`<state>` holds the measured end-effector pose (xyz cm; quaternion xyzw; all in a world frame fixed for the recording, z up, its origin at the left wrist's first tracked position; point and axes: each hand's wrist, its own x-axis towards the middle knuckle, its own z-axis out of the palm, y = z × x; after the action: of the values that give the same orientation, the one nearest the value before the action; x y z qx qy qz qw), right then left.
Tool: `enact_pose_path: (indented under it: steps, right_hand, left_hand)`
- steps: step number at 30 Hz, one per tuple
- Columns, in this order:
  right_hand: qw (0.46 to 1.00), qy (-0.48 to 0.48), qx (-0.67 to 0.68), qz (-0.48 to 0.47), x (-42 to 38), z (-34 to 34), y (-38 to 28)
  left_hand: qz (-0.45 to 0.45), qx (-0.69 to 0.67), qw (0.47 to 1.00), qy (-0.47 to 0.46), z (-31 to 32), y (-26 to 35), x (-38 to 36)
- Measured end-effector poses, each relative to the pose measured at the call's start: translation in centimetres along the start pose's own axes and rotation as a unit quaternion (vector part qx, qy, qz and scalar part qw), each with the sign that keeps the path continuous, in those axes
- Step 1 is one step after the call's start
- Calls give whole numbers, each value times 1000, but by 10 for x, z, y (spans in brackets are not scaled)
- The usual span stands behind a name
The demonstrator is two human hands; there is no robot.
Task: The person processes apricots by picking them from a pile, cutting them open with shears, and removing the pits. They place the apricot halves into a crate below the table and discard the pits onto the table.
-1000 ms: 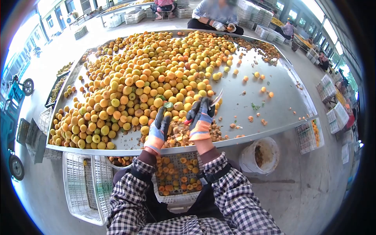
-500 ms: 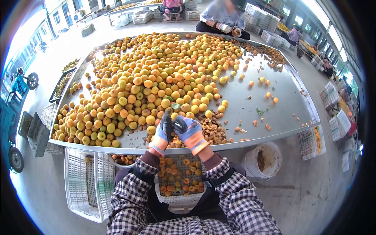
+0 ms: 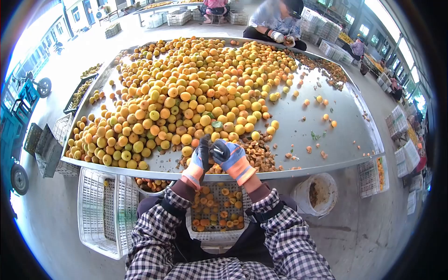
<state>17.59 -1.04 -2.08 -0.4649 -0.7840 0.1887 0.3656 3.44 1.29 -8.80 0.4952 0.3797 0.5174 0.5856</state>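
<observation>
Both hands wear gloves with dark fingers and blue-orange backs and meet above the near edge of the metal table (image 3: 326, 126). My left hand (image 3: 198, 161) is closed, its fingers upright; what it holds is hidden. My right hand (image 3: 230, 159) is curled shut beside it, and a small shiny piece shows at its fingers, too small to name. Ahead lies a big heap of whole apricots (image 3: 177, 93). A pile of brown apricot stones and scraps (image 3: 261, 158) lies just right of my hands. Below, between my knees, a crate (image 3: 215, 237) holds apricot halves (image 3: 217, 210).
A white plastic crate (image 3: 86, 212) stands at the left, beside a bowl of dark pieces (image 3: 151, 184). At the right is a dirty white bucket (image 3: 322, 191). Across the table sits a person in white gloves (image 3: 280, 37). Stacked crates (image 3: 319, 25) stand behind.
My hands have come slightly nearer to me and stay together. The camera view has shifted a little, moving the table and crates in the picture.
</observation>
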Motion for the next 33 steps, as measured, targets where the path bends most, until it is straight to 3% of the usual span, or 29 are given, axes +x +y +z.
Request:
enact_pose_path:
  steps: [1, 3, 7, 9, 10, 11, 12, 13, 15, 16, 17, 18, 19, 20, 21, 23, 24, 25, 27, 28, 33]
  right_hand:
    - [1000, 2, 5, -10, 0, 0, 0]
    - [999, -7, -10, -30, 0, -4, -5]
    - [998, -27, -5, -54, 0, -7, -11]
    - [996, -1, 9, -84, -2, -4, -7]
    - [990, 39, 126, -40, -4, 2, -2]
    - [967, 78, 241, 4, -4, 5, 1]
    - [957, 76, 274, 58, -4, 0, 5]
    - [944, 95, 304, 86, -2, 2, 15]
    - [970, 27, 186, 154, 1, -9, 24]
    - [970, 28, 187, 155, 2, -11, 28]
    - [981, 8, 90, 174, 1, -12, 32]
    - [981, -14, -8, 192, 1, -11, 35]
    - [981, -15, -7, 193, 0, -8, 41]
    - [982, -4, 21, 186, 0, -5, 42]
    - [982, 8, 48, 180, -1, -4, 44]
    - [982, -6, 22, 190, 0, -7, 46]
    - [981, -5, 19, 193, 1, -8, 45]
    - [981, -4, 17, 195, 2, -8, 42]
    - [980, 2, 6, 199, 4, -12, 33]
    - [978, -19, -2, 208, 5, -13, 31]
    - [979, -61, -43, 192, 7, -13, 24]
  left_hand:
    - [1, 0, 1000, 1, -3, -3, -1]
    - [-176, -190, 966, 18, 2, 21, -7]
    - [-228, -143, 963, 21, 3, 45, -15]
    - [-188, -109, 976, -11, -3, 40, -19]
    - [-98, 47, 994, -12, -5, 38, -22]
    - [-3, 202, 979, -11, -5, 40, -24]
    - [-176, -55, 978, 94, 14, 75, -30]
    - [-175, -56, 978, 95, 8, 74, -31]
    - [-148, -1, 981, -126, -7, 80, -34]
    - [-164, 73, 969, -168, -10, 83, -41]
    - [-77, 91, 964, -237, -7, 80, -44]
    - [-60, 100, 951, -287, -6, 78, -47]
    - [-43, 109, 935, -335, -5, 78, -51]
    - [56, 210, 923, -318, -5, 80, -58]
    - [55, 210, 923, -318, -8, 80, -58]
    - [4, 241, 960, -142, -20, 80, -55]
    - [38, 322, 944, -62, -28, 80, -51]
    - [72, 399, 914, 20, -38, 81, -45]
    - [70, 647, 755, 85, -55, 77, -29]
    - [9, 664, 744, 77, -64, 69, -22]
    - [-17, 626, 777, 66, -78, 30, -7]
